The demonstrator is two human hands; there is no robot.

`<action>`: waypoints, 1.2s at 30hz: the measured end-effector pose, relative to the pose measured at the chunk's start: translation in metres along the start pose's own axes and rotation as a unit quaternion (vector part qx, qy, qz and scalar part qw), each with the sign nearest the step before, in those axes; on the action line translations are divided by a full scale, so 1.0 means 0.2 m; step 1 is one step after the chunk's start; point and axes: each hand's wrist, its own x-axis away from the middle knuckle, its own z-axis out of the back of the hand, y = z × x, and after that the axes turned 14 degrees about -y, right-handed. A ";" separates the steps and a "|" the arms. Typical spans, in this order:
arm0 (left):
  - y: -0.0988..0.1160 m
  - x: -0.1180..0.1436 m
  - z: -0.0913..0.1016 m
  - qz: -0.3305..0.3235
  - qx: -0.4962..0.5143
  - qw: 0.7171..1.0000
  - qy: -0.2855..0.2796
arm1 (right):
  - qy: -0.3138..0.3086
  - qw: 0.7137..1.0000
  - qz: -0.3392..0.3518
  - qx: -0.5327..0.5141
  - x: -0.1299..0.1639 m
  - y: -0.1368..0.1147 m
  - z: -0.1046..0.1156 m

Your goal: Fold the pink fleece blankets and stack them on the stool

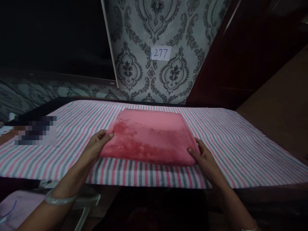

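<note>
Both hands grip a folded pink towel between them — the left hand pinching its near left corner, the right hand clasping its near right corner. It lies flat on the striped table, below a "277" label.

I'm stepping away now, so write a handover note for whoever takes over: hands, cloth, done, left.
Left hand: grips the left near corner of the folded pink towel.
Right hand: grips its right near corner.
Towel: lies flat on the striped sheet over the table, below the wall tag 277.
Done: towel folded into a rectangle.
Left: any further fold or moving it; cannot tell which.
</note>
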 end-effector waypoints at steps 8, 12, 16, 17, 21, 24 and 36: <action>-0.05 0.05 0.16 0.053 -0.173 0.983 -0.002 | -0.044 0.997 -0.061 0.029 0.11 0.07 0.07; -0.02 0.08 0.00 -0.141 -0.345 0.927 0.045 | 0.065 0.983 0.041 0.169 0.05 0.03 0.04; -0.02 0.00 -0.40 -0.208 -0.481 0.831 -0.189 | -0.049 0.935 0.166 0.309 -0.18 -0.16 -0.19; -0.01 -0.05 -0.50 -0.203 -0.518 0.800 -0.225 | -0.079 0.922 0.162 0.344 -0.26 -0.21 -0.25; -0.02 -0.33 -0.69 -0.121 -0.656 0.715 -0.209 | -0.128 0.872 0.038 0.472 -0.55 -0.35 -0.41; -0.07 -0.48 -0.66 -0.103 -0.711 0.678 -0.158 | -0.105 0.850 0.004 0.517 -0.67 -0.31 -0.42; -0.08 -0.66 -0.40 -0.099 -0.742 0.655 -0.108 | -0.077 0.844 0.015 0.530 -0.75 -0.16 -0.35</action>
